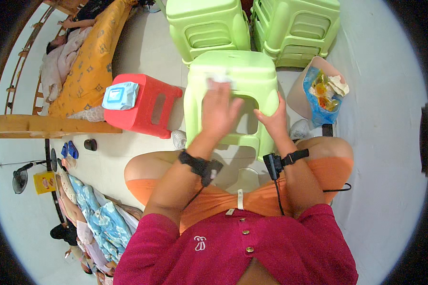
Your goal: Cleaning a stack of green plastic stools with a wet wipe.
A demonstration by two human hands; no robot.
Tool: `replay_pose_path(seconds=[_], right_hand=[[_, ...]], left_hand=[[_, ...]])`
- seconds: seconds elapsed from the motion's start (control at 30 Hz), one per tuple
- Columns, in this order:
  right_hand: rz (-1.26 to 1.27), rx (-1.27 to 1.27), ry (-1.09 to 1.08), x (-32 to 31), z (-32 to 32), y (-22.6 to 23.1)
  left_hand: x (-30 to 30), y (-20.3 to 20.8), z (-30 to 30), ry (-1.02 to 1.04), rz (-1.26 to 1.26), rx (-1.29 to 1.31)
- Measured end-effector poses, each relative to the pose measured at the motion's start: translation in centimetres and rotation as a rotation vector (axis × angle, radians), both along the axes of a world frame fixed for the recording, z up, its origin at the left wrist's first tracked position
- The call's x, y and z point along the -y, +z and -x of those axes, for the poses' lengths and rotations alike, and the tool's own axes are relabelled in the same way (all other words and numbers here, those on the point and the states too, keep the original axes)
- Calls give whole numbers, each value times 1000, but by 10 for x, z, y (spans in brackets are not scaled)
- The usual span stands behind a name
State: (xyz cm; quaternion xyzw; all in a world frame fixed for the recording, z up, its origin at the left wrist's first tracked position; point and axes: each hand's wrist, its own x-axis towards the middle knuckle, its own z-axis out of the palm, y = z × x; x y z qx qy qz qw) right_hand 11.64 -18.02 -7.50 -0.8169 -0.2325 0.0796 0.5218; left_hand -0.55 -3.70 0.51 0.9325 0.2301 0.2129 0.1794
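Observation:
A light green plastic stool (245, 61) stands tilted between my knees, its open side frame toward me. My left hand (218, 107) presses a white wipe (219, 77) flat against the stool's upper left part, fingers extended and thumb apart. The fingertips and wipe are smeared by motion. My right hand (275, 118) grips the stool's right side, thumb on the near face and fingers along the outer edge. A pack of wet wipes (121, 96), white and blue, lies on a red plastic stool (150, 107) to the left.
Two stacks of green stools, one on the left (207, 28) and one on the right (297, 31), stand behind. A bin (297, 92) with a blue bag of scraps is at the right, by the white wall (380, 142). People lie on beds at the left.

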Motion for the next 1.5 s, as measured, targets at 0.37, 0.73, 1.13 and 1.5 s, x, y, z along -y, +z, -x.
replay_pose_path(seconds=[0.37,0.73,1.13,1.5], right_hand=[[-58,-65,27,-10,-1,15],[17,-41,7,-4,-2,11],[5,-41,-20,-4,0,11],[2,-7,-25,-8,8,20]], left_hand=[[-25,-3,8,11,-282,-59],[-2,1,2,-43,-230,-56],[-68,-12,30,152,-18,-49],[8,-48,110,194,-12,-480]])
